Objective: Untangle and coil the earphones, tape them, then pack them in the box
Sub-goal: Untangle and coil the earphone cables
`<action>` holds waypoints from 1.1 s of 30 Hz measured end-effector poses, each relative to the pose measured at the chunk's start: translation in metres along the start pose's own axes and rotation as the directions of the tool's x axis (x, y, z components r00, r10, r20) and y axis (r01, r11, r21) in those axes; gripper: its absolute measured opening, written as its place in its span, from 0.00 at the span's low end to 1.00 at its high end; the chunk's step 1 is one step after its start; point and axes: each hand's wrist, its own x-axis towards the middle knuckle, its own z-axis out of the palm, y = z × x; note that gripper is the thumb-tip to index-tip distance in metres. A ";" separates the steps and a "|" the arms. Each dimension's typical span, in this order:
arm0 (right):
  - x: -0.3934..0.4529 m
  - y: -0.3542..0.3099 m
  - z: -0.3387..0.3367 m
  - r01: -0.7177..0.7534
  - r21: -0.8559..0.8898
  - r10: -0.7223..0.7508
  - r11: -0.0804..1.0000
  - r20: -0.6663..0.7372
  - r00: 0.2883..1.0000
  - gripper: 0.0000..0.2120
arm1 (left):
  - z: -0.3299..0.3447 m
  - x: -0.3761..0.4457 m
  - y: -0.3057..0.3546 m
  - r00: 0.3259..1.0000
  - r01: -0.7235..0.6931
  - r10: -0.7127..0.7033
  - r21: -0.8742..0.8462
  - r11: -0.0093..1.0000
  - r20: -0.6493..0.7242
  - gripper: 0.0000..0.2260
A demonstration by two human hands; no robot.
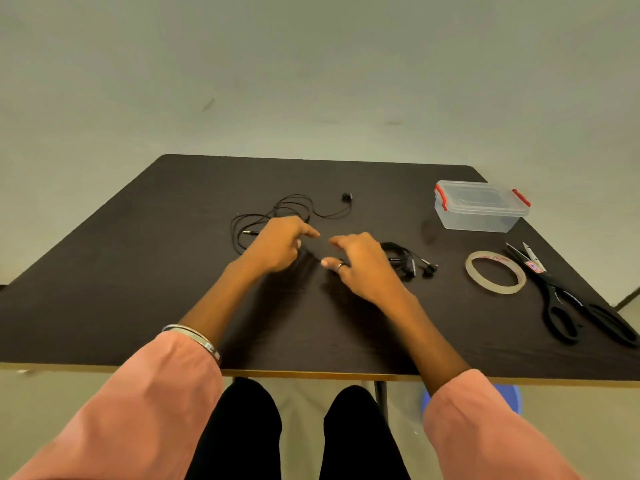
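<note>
On the dark table (138, 271), two sets of black earphones are present. Set one, the loose earphones (294, 206), lies spread in open loops at the table's middle, toward the far side; its plug points left beside the left hand, and one earbud lies apart at the far right end of the cable. Set two, the bundled earphones (403, 259), lies in a compact bunch just right of the right hand, with its earbuds sticking out to the right.

The left hand (277, 244) is over the near part of the loose cable, forefinger extended and the other fingers curled; a thin cable runs from under it toward the right hand, but whether the fingers pinch it cannot be told. The right hand (360, 265) is just beside the left, fingers spread and bent downward, a ring on one finger; whether it holds the cable cannot be told either.

One clear plastic box (479, 206) with red latches stands at the far right, lid on. One roll of clear tape (495, 271) lies flat nearer the person, and one pair of black scissors (568, 296) lies just right of the roll, blades pointing away.
</note>
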 end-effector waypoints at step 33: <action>0.043 -0.049 0.004 0.216 0.526 -0.178 0.822 -0.123 0.976 0.11 | -0.099 -0.049 -0.025 0.988 -0.058 -0.040 -0.590 0.806 -0.151 0.05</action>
